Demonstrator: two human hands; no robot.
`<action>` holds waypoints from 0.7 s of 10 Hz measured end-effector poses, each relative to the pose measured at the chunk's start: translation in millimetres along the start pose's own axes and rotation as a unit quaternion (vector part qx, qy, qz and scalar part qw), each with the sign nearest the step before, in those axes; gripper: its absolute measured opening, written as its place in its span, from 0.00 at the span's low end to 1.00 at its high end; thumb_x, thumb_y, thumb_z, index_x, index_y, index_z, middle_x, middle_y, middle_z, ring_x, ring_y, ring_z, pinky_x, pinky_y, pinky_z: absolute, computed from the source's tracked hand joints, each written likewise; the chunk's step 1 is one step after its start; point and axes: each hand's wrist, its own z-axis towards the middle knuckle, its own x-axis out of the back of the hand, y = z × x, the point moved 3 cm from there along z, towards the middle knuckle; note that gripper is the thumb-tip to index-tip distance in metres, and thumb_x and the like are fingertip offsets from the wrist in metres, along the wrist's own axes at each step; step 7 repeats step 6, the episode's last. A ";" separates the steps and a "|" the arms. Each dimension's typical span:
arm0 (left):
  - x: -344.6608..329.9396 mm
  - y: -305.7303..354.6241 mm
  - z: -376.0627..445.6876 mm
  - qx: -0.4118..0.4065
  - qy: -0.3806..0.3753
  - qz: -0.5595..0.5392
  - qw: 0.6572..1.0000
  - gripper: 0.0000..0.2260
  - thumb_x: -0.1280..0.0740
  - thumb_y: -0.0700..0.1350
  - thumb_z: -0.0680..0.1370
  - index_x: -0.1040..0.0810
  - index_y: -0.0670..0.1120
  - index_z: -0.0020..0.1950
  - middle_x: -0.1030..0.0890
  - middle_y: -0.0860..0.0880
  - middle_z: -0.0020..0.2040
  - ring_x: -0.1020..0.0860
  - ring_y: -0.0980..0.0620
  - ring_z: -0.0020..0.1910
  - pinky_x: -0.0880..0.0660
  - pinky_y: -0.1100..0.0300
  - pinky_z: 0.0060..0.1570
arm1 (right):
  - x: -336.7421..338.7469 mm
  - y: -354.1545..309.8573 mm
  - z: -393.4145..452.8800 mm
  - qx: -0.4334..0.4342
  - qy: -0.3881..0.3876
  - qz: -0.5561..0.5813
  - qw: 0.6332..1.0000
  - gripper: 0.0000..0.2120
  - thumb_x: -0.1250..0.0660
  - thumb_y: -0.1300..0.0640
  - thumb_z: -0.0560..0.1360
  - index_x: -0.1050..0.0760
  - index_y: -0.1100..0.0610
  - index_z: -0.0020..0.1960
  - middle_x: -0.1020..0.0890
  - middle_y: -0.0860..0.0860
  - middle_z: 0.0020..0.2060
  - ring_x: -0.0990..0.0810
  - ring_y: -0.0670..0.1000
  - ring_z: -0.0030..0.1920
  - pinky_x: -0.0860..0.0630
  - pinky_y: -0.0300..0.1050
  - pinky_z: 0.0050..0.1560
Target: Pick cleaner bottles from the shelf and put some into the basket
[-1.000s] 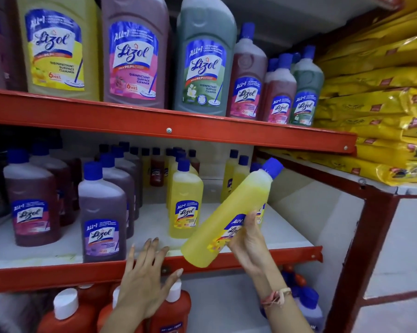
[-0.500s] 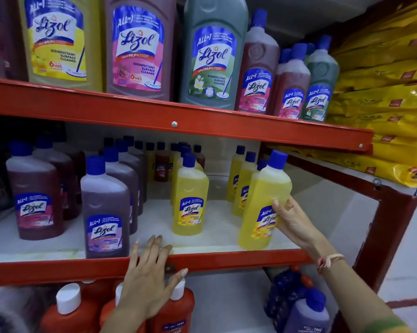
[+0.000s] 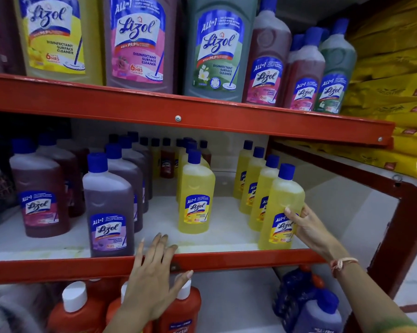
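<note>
A yellow cleaner bottle [image 3: 280, 207] with a blue cap stands upright at the front right of the middle shelf [image 3: 226, 259], at the head of a row of yellow bottles. My right hand [image 3: 303, 224] grips its lower right side over the label. My left hand [image 3: 154, 275] lies flat with fingers spread on the shelf's red front rail, holding nothing. Another yellow bottle [image 3: 195, 195] stands mid-shelf, a purple bottle [image 3: 109, 207] at front left, a maroon one [image 3: 40, 191] further left. No basket is in view.
Large cleaner jugs [image 3: 218, 46] line the upper shelf. Orange bottles with white caps [image 3: 75, 306] and dark blue bottles [image 3: 303, 296] sit below. Yellow sacks [image 3: 394, 75] are stacked at the right. A red upright post [image 3: 404, 236] frames the rack's right side.
The yellow bottle was tilted in front of the shelf in my right hand; it now stands upright on the shelf's front right. My left hand stayed on the rail.
</note>
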 end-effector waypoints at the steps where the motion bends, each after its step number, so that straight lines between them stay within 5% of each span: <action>1: -1.0 -0.2 0.2 0.005 0.001 -0.001 1.000 0.35 0.56 0.71 0.71 0.31 0.51 0.67 0.35 0.47 0.74 0.46 0.50 0.76 0.62 0.50 0.73 | 0.4 2.3 -0.8 -0.001 0.003 0.002 1.000 0.20 0.31 0.58 0.71 0.26 0.53 0.64 0.17 0.57 0.59 0.17 0.58 0.57 0.17 0.50 0.50; 4: 1.9 -0.4 -1.8 -0.008 -0.048 -0.010 0.999 0.32 0.55 0.69 0.74 0.42 0.53 0.73 0.43 0.51 0.77 0.52 0.55 0.76 0.65 0.49 0.74 | -0.6 -21.2 -11.3 -0.031 -0.004 -0.113 0.993 0.24 0.26 0.58 0.65 0.24 0.54 0.60 0.16 0.58 0.56 0.14 0.54 0.50 0.20 0.54 0.50; 5: 20.0 3.0 -3.5 -0.034 -0.001 -0.060 0.998 0.29 0.51 0.66 0.77 0.40 0.52 0.73 0.37 0.53 0.75 0.44 0.57 0.75 0.56 0.55 0.76 | -11.1 -50.8 -18.4 0.015 0.042 -0.163 0.986 0.25 0.26 0.56 0.65 0.25 0.49 0.61 0.17 0.53 0.56 0.16 0.51 0.52 0.21 0.53 0.52; 6: 61.2 11.8 7.7 -0.104 0.142 -0.095 0.980 0.21 0.44 0.56 0.79 0.31 0.47 0.68 0.28 0.51 0.69 0.32 0.54 0.70 0.42 0.52 0.73 | -27.6 -113.4 -33.4 0.186 0.111 -0.217 0.952 0.25 0.25 0.45 0.66 0.24 0.47 0.61 0.16 0.43 0.53 0.18 0.39 0.50 0.20 0.39 0.50; 7: 61.2 11.8 7.7 -0.104 0.142 -0.095 0.980 0.21 0.44 0.56 0.79 0.31 0.47 0.68 0.28 0.51 0.69 0.32 0.54 0.70 0.42 0.52 0.73 | -27.6 -113.4 -33.4 0.186 0.111 -0.217 0.952 0.25 0.25 0.45 0.66 0.24 0.47 0.61 0.16 0.43 0.53 0.18 0.39 0.50 0.20 0.39 0.50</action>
